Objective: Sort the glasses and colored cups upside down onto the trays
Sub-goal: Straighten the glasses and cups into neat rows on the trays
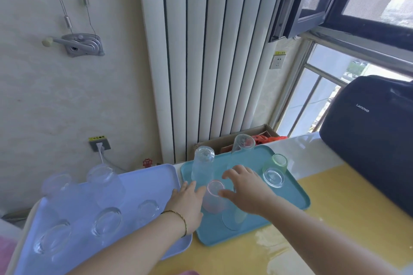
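Note:
A teal tray point(297, 196) carries upside-down cups: a pink one point(213, 197) near its left side, a tall bluish one point(202, 166) behind it, a clear one point(242, 144) at the back, a green one point(277, 162) and a clear one point(273, 177) at the right. A lavender tray point(154, 177) on the left holds several upside-down clear glasses point(107, 221). My left hand point(187, 201) lies with straight fingers against the pink cup's left side. My right hand point(245, 187) hovers spread over the cup's right, thumb near its base; contact is unclear. Another greenish cup point(234, 219) shows below my right wrist.
Both trays sit on a yellow tabletop point(335, 219). A black laptop bag point(368, 136) stands at the right. Behind the teal tray is a cardboard box point(263, 131), then a white radiator point(212, 51) and a window point(335, 96).

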